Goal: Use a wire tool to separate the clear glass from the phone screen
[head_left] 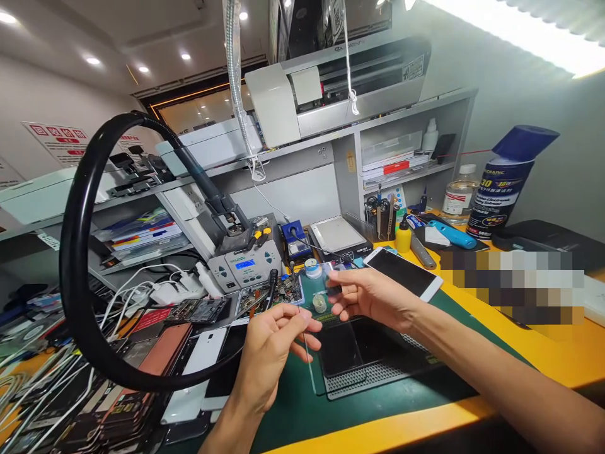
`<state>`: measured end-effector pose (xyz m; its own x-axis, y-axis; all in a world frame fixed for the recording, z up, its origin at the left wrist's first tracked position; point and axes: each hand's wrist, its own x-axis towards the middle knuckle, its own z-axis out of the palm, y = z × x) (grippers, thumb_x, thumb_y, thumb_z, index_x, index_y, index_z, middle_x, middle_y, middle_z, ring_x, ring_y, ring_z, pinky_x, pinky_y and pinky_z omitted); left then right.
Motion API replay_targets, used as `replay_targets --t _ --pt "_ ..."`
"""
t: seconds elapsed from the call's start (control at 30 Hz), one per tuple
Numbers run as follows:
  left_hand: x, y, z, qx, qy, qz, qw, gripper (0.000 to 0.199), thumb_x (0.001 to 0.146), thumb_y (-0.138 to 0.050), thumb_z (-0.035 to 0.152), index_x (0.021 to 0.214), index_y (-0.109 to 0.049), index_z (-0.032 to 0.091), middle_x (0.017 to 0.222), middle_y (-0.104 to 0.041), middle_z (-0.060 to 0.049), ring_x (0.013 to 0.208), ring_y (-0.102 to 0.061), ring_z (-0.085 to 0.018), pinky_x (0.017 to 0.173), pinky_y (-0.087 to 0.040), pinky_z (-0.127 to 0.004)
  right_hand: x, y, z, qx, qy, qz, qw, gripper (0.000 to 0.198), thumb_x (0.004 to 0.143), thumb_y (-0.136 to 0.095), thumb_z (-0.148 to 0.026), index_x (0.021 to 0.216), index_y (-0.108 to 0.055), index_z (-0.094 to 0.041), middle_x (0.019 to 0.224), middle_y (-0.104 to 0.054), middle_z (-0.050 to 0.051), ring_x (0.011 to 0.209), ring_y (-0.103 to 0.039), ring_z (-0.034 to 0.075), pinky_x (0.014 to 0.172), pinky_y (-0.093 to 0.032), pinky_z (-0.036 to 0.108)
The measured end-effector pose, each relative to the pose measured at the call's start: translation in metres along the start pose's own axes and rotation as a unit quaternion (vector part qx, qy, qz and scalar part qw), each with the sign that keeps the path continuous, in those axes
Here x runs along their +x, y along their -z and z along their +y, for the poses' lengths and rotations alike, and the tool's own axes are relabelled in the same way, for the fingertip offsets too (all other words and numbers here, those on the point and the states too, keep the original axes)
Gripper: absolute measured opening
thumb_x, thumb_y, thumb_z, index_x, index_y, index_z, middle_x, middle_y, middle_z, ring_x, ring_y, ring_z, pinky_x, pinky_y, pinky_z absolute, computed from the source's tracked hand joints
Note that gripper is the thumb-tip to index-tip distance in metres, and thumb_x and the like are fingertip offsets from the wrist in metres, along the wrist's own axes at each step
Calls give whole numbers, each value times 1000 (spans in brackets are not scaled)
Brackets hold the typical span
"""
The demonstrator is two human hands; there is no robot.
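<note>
Pinching the edge of a thin clear panel [333, 354] between thumb and fingertips, a person's left hand [278, 334] steadies the sheet above a green work mat [295, 413] on a yellow-topped bench [378, 430]. The right hand [366, 295] reaches in at the panel's upper end, its thumb extended and its fingers curled; whether it grips the sheet cannot be told from this angle. The transparent panel slants between the two hands, its lower part in front of a dark perforated plate [391, 373] on the mat.

Just beyond the fingers sit a small round jar [319, 304] and a blue-and-white tub [312, 269], while a white-framed phone [404, 272] lies face up past the right wrist. Circuit boards [289, 290] are spread near a hot-air rework station [244, 270] with a lit blue display. A yellow squeeze bottle [403, 239] stands toward the back of the bench, and a blue-capped spray can [500, 189] rises farther right. At left, a thick black hose [73, 252] loops over stacked phone parts [135, 410] and tangled white cables [135, 287]; above, a shelf holds stacked papers [392, 165].
</note>
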<state>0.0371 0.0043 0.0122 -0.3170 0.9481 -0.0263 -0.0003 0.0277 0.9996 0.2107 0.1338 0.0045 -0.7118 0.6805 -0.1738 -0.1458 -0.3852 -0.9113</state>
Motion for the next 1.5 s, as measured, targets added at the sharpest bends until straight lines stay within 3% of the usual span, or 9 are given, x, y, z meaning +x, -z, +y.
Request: replay_targets --t 0.07,0.17,0.33,0.53,0.67,0.9,1.03,1.5 --pt "7 14 4 -17 -17 33 999 28 74 -82 36 80 -72 11 79 -78 -11 61 -71 -18 50 -56 -24 2 5 -2 -32 32 29 999 36 84 -77 -48 93 -72 -14 77 -73 6 69 -71 18 65 -58 29" --pt "21 40 9 -46 -51 102 992 28 70 -84 35 81 -70 13 78 -76 -5 63 -70 -14 53 -56 -22 4 12 -4 -100 91 73 988 29 78 -83 -38 94 -72 -16 75 -72 2 67 -69 15 66 -56 26" --pt "42 60 1 -82 -51 131 987 26 64 -84 30 75 -66 14 77 -74 -4 63 -69 -16 54 -57 -26 6 14 2 -239 126 69 960 27 79 -81 -35 96 -72 -16 54 -63 -4 53 -60 13 58 -49 26" --pt "46 68 -15 -89 -65 165 980 23 67 -80 31 75 -66 15 77 -74 -3 62 -68 -16 53 -56 -25 16 16 7 -368 146 83 914 37 86 -73 -50 103 -72 -18 69 -67 -1 63 -63 16 60 -49 28" --pt "45 71 -20 -75 -74 176 979 22 71 -79 33 77 -68 15 78 -74 -4 62 -68 -16 55 -57 -26 22 9 -3 -452 155 94 873 37 89 -69 -50 105 -76 -17 81 -72 4 71 -65 18 63 -49 29" --pt "42 66 -27 -48 -91 156 982 22 76 -78 36 79 -69 16 78 -75 -4 63 -70 -17 57 -59 -27 30 -17 -19 -559 170 101 805 33 84 -74 -42 104 -78 -17 82 -75 6 74 -67 22 64 -48 30" --pt "41 66 -30 -36 -99 147 983 21 78 -77 35 81 -69 16 78 -76 -4 65 -71 -18 58 -60 -28 34 -27 -21 -606 167 116 769 29 84 -73 -42 98 -81 -17 73 -73 5 65 -64 20 61 -44 31" --pt "39 64 -28 -61 -91 134 985 24 78 -78 36 82 -70 15 79 -77 -6 64 -71 -18 59 -60 -28 49 -34 -3 -688 139 69 709 22 87 -71 -35 99 -82 -20 87 -77 8 77 -66 23 67 -43 31"
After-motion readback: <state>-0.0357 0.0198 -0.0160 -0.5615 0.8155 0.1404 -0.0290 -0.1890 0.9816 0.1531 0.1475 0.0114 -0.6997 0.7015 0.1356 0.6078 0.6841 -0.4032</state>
